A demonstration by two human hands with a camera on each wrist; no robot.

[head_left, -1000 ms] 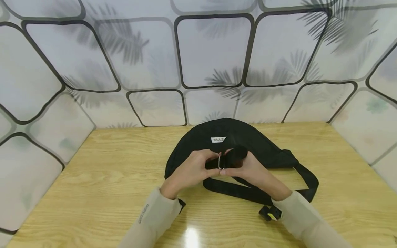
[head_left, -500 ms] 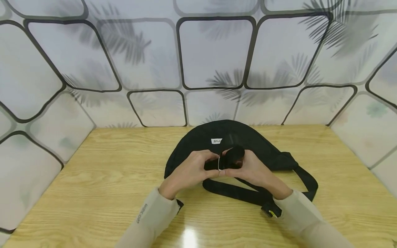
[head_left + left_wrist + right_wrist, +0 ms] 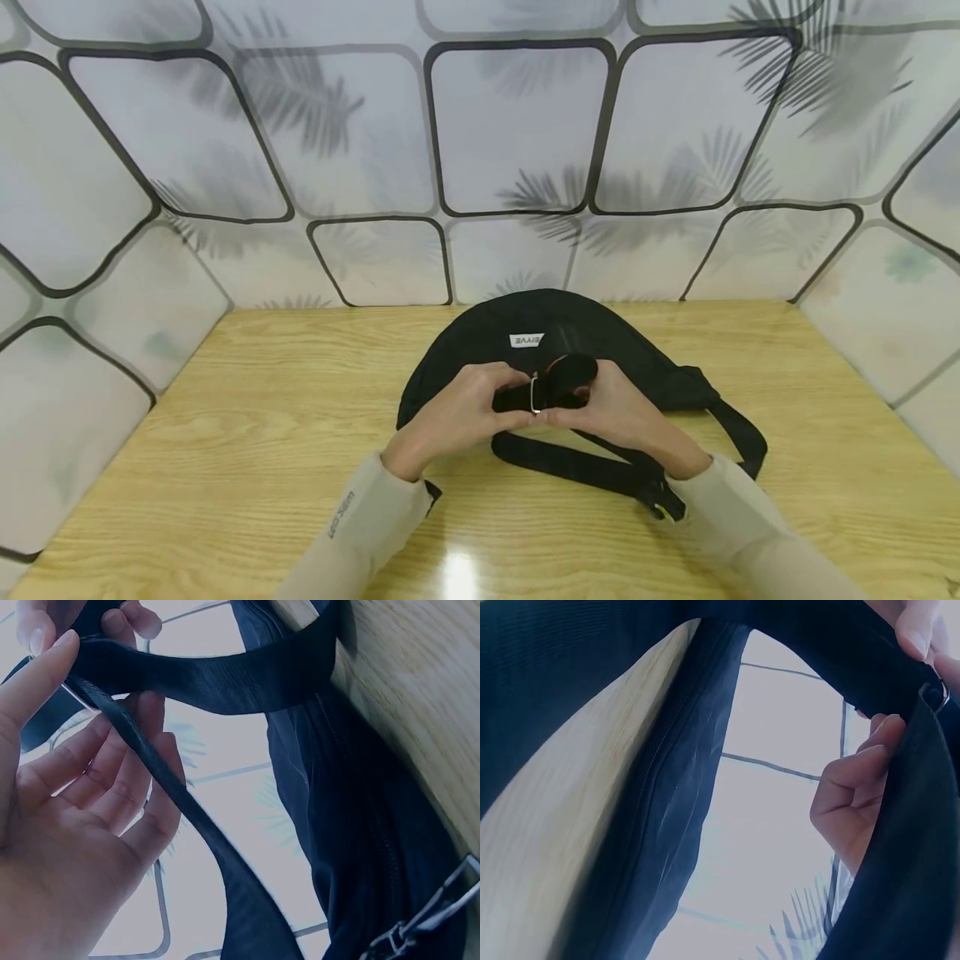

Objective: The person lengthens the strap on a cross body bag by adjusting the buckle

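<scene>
A black crescent-shaped bag with a white label lies on the table, its strap trailing to the right. Over its near edge, both hands meet at a metal slide buckle on the black webbing strap. My left hand pinches the strap and buckle from the left between thumb and fingers. From the right, my right hand grips a folded loop of the strap beside the buckle. In the left wrist view, one strap length passes across and another hangs down past the left palm. Webbing hides part of the fingers in the right wrist view.
Near the right sleeve lies a black plastic clip with a yellow-green mark. A small dark piece shows beside the left cuff. A metal ring fitting sits on the bag. Patterned cloth walls in the wooden table.
Both hands stay at the slide buckle with only slight shifts. The plastic clip by the right sleeve has moved a little to the right and away from the near edge.
</scene>
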